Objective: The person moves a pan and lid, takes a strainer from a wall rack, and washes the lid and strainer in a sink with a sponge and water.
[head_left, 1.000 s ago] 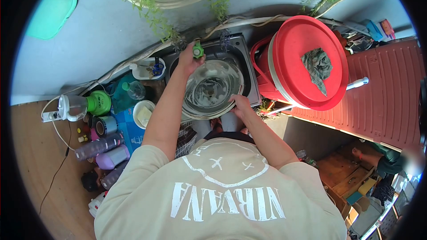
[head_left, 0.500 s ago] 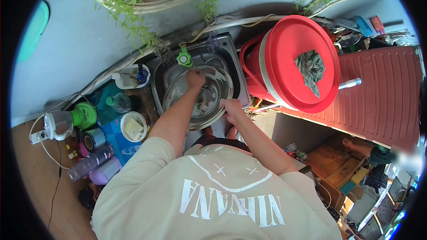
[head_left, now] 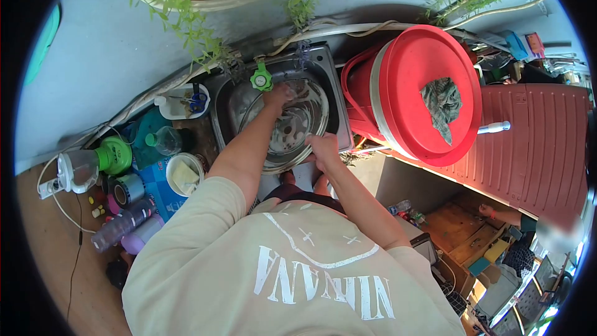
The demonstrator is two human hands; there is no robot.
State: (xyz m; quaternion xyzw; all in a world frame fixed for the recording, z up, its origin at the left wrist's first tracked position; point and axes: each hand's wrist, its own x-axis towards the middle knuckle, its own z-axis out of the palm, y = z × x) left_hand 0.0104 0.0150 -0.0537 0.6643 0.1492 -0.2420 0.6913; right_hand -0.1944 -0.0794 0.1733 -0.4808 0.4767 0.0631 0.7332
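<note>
A round metal lid or tray (head_left: 287, 155), wet and with whitish suds, lies tilted in and over the near edge of the steel sink (head_left: 224, 102). My right hand (head_left: 322, 150) is closed around its right rim. Over the upper part of the round piece is my left hand (head_left: 279, 94), fingers bent against the surface; whether something small is inside them is hidden. Just above that hand is a green tap handle (head_left: 261, 79).
Left of the sink stand a white container with blue scissors (head_left: 181, 102), a white tub (head_left: 185, 174) and bottles (head_left: 166, 140). A red lidded bucket (head_left: 407, 118) bearing a cloth (head_left: 443, 106) is at the right. Another person's arm (head_left: 507, 216) shows at lower right.
My left hand has moved up and slightly right across the round piece. My right hand keeps hold of the rim. The whole view has shifted slightly.
</note>
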